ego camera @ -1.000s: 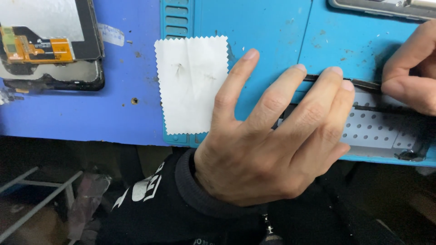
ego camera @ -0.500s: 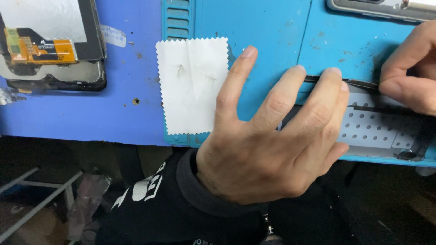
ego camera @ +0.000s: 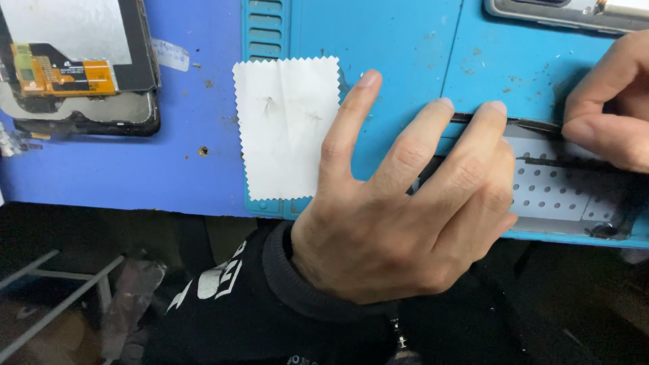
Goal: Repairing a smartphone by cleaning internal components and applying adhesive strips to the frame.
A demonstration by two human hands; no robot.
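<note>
1. The left hand (ego camera: 399, 223) lay flat and spread, palm down, on the blue mat (ego camera: 399, 61); its fingertips (ego camera: 497, 108) pressed on a thin dark strip (ego camera: 534, 125).
2. The strip ran along the upper edge of a perforated grey plate (ego camera: 554, 192) at the mat's right side.
3. The right hand (ego camera: 608, 101), partly out of view, had thumb and fingers closed on the strip's right end.
4. A white cloth (ego camera: 287, 128) with zigzag edges lay flat on the mat, just beside the left index finger.
5. A dismantled screen (ego camera: 74, 61) with an orange flex part rested on the desk (ego camera: 182, 169), well apart at far left.
6. A grey device edge (ego camera: 561, 13) showed at top right.
</note>
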